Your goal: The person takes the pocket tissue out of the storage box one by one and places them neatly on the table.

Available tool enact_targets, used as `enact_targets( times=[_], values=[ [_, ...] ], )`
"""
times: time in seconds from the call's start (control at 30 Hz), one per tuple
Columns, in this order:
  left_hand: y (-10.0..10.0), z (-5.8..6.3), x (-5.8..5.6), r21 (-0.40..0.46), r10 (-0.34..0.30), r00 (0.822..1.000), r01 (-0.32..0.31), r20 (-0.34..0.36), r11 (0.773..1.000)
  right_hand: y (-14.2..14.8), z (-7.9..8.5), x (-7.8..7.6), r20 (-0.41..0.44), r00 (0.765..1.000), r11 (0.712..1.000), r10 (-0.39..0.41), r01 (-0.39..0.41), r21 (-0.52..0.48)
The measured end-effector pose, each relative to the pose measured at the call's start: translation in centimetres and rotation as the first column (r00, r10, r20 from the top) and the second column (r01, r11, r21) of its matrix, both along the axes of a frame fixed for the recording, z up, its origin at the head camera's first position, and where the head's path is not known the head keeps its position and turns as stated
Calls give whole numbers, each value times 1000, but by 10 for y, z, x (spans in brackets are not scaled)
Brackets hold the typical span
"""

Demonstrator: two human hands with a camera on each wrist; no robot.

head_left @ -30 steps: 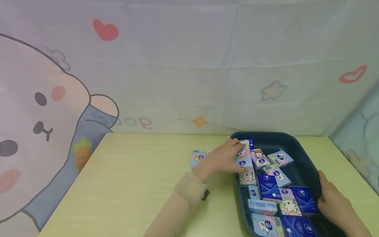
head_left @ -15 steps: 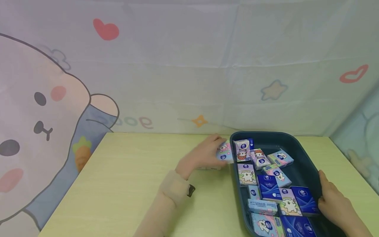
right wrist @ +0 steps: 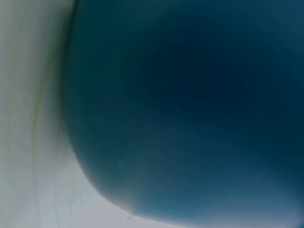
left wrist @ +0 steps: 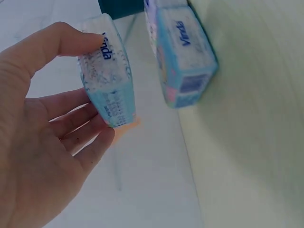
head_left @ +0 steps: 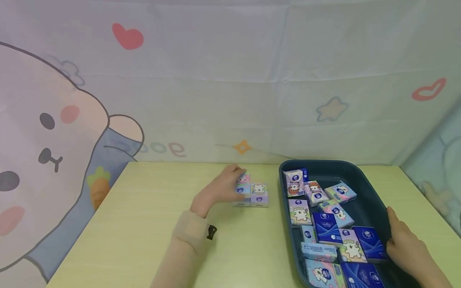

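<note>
My left hand [head_left: 221, 188] pinches a light-blue and pink tissue pack [head_left: 242, 187] between thumb and fingers. In the left wrist view this held pack [left wrist: 107, 71] is tilted, with the thumb on its wrapped end. Close by on the table are a purple pack with a white cartoon animal [head_left: 259, 194] and a light-blue Vinda pack [left wrist: 187, 57]; the held pack partly covers the blue one in the head view. My right hand [head_left: 412, 248] grips the right rim of the dark teal tray [head_left: 374, 200]. The right wrist view is filled by the tray's blurred side [right wrist: 166, 118], the hand hidden.
Inside the tray lie several tissue packs, among them a dark blue pack [head_left: 327, 228] and a purple one [head_left: 299, 212]. The pale yellow table [head_left: 144, 224] runs back to a printed cloth backdrop [head_left: 216, 80].
My left hand has carried the pink and light-blue pack left from the tray's left side to the packs on the table. The right hand has stayed at the tray rim.
</note>
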State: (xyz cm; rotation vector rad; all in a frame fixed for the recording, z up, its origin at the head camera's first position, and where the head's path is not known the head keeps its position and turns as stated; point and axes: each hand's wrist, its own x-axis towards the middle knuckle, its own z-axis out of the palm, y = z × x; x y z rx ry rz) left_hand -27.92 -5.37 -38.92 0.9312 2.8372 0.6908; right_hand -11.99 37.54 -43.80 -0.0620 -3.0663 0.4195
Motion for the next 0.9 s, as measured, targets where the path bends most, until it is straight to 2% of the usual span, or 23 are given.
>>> enact_targets(
  times=[0.33, 0.63, 0.9],
  values=[
    [-21, -15, -5, -7, 36, 999, -36, 22, 999, 0, -2, 1, -14, 1000, 1000, 2, -2, -2],
    [-36, -21, -5, -12, 74, 997, -73, 37, 997, -1, -3, 1, -16, 1000, 1000, -2, 2, -2],
    [-41, -25, -6, -29, 80, 996, -80, 26, 996, -1, -3, 1, -20, 1000, 1000, -5, 5, -3]
  ],
)
